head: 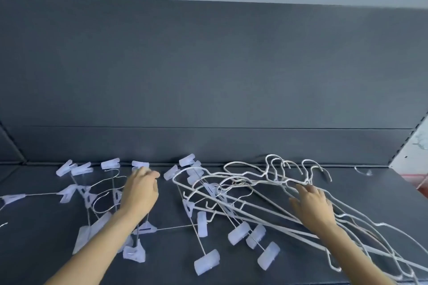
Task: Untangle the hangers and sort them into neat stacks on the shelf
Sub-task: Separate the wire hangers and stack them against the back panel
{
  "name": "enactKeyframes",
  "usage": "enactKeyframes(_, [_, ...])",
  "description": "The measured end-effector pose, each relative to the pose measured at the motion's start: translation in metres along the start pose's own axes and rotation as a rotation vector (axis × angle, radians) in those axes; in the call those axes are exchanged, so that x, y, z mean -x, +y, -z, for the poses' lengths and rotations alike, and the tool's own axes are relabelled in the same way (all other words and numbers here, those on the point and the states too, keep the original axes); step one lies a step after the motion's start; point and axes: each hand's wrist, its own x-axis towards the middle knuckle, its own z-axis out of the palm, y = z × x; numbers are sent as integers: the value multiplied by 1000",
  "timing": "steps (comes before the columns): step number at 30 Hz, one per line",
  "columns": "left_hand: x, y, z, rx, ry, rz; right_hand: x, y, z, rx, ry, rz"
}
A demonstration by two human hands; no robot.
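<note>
My right hand (310, 206) lies flat with fingers straight, pinning the white hangers (266, 218) at lower right so they stay together. My left hand (141, 192) reaches into the clip hangers (86, 194) at lower left on the shelf (370, 194). I cannot tell whether it grips one.

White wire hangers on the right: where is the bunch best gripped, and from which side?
Probably at the necks just below the hooks, where the white wire hangers converge, coming from above on the right. The right hand rests there; their left ends interlock with the clip hangers, so a grip there would drag those along.
</note>
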Motion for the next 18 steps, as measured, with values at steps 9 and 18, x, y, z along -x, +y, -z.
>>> enactKeyframes(9, [-30,118,-53,24,-328,-341,-5,20,-10,85,-16,-19])
enactKeyframes(18, [-58,129,-43,47,-311,-319,-6,26,18,-172,212,27])
